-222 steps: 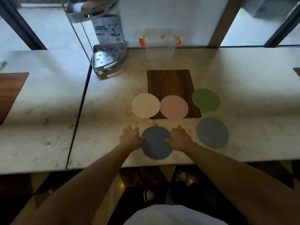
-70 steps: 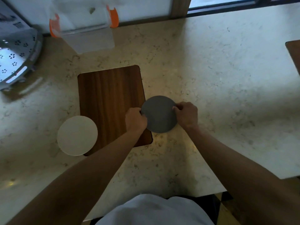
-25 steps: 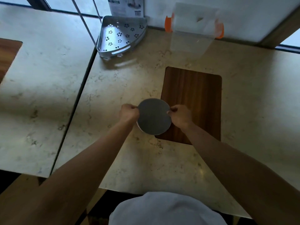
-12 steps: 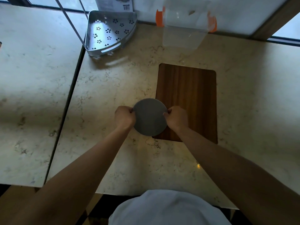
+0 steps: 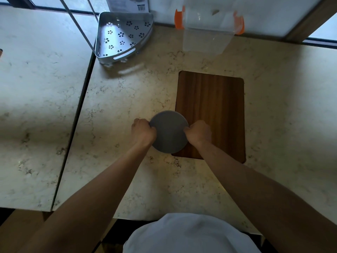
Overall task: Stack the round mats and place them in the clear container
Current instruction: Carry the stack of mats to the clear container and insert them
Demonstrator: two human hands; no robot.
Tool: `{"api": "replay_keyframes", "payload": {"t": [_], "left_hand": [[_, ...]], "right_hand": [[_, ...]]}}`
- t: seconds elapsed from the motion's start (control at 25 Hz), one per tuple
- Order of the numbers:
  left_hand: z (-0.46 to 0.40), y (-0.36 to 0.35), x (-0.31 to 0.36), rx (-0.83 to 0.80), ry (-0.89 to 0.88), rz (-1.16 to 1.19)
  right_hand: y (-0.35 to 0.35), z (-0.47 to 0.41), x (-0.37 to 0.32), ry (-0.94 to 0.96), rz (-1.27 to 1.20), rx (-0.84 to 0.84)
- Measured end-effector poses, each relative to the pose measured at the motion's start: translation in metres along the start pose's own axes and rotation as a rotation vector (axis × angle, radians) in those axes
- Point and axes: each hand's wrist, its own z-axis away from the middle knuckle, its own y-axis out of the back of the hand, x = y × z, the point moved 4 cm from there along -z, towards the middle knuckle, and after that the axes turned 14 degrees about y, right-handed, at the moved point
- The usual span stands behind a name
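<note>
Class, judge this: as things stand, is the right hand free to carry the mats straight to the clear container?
Probably yes: only the bare board and counter lie between the right hand, gripping the mats, and the container.

Head camera, steep downward view

It looks forward and down from above the marble counter (image 5: 127, 92), close over it (only one view, nothing shared).

White top (image 5: 191, 234), bare forearms

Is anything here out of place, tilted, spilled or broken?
Nothing stands out. The left hand and right hand hold the grey mat stack by its edges. The clear container stands upright against the wall, open and unspilled.
</note>
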Motion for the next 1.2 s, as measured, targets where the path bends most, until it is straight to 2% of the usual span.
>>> {"api": "replay_keyframes", "payload": {"t": [0.24, 0.48, 0.6, 0.88, 1.2], "left_hand": [[-0.006, 0.002, 0.001, -0.058, 0.084, 0.138], [-0.008, 0.001, 0.001, -0.092, 0.177, 0.32], [-0.005, 0.0, 0.009, -0.093, 0.176, 0.333], [-0.004, 0.001, 0.077, -0.078, 0.041, 0.28], [-0.038, 0.05, 0.221, -0.084, -0.182, 0.36]], "right_hand": [[-0.003, -0.006, 0.006, -0.037, -0.118, -0.065], [0.0, -0.007, 0.02, -0.059, -0.422, -0.014], [0.009, -0.009, 0.021, -0.026, -0.474, -0.009], [0.076, -0.035, 0.029, 0.045, -0.467, 0.026], [0.202, -0.12, -0.002, 0.176, -0.411, 0.199]]}}
